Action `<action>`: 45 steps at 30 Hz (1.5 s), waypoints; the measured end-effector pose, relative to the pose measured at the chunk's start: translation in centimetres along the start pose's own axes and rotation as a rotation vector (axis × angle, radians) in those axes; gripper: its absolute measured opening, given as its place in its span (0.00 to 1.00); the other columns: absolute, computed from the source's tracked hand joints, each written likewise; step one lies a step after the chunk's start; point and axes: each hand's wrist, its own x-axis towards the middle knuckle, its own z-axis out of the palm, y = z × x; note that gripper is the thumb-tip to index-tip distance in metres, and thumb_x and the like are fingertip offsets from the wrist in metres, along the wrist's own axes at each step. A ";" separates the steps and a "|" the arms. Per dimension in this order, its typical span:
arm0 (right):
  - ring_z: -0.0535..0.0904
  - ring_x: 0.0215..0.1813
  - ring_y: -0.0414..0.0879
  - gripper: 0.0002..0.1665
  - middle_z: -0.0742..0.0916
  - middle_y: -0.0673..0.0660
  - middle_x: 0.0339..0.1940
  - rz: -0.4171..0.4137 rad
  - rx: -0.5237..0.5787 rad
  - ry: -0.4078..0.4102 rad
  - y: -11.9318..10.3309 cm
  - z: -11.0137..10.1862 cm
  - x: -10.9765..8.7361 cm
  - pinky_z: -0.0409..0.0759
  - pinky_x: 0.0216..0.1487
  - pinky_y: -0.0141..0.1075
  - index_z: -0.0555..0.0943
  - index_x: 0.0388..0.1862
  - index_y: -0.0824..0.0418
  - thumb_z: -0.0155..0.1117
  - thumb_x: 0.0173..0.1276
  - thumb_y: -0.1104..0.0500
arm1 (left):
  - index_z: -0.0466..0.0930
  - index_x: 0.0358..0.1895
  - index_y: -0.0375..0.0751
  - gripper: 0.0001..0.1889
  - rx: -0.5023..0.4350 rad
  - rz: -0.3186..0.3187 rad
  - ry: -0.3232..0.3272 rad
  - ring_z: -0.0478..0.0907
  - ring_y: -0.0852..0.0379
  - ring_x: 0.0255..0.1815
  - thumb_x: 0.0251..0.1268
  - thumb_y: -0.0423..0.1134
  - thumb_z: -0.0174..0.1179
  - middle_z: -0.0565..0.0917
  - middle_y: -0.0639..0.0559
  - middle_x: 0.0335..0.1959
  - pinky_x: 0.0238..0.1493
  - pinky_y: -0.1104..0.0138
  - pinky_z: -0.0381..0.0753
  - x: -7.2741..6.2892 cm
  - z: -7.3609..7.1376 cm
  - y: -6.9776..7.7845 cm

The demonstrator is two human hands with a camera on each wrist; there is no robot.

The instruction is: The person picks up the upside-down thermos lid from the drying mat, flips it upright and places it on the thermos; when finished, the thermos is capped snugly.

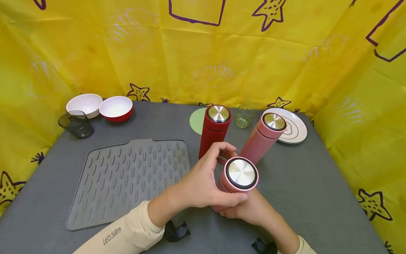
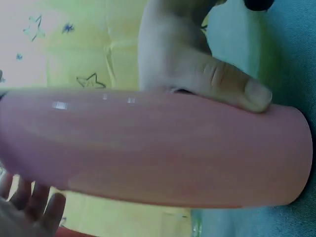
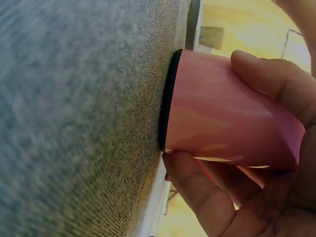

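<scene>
A pink thermos flask (image 1: 241, 173) with a shiny steel disc in its lid stands at the front, held by both hands. My left hand (image 1: 203, 183) curls round its upper part, thumb along the near side and fingers behind. Lower down, my right hand (image 1: 253, 208) grips the same flask; in the right wrist view its thumb and fingers span the pink body (image 3: 222, 108) close to the dark base, which is right at the table. Just behind stand a red thermos flask (image 1: 210, 137) and a second pink thermos flask (image 1: 257, 144), both upright with steel-topped lids.
To the left lies a grey ridged drying mat (image 1: 133, 176). Two bowls, a white one (image 1: 85, 104) and a red one (image 1: 116, 114), stand behind a dark glass (image 1: 77, 124). Farther back are a green disc (image 1: 196, 120), a clear glass (image 1: 245, 116) and a white plate (image 1: 296, 127).
</scene>
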 end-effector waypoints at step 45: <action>0.78 0.35 0.41 0.30 0.85 0.45 0.36 0.114 -0.056 0.086 1.5 -3.9 -2.3 0.78 0.38 0.35 0.81 0.43 0.52 0.86 0.40 0.59 | 0.67 0.70 0.47 0.45 0.420 -0.520 -0.482 0.66 0.58 0.65 0.52 0.68 0.66 0.70 0.56 0.65 0.64 0.58 0.68 -5.5 -4.6 -2.4</action>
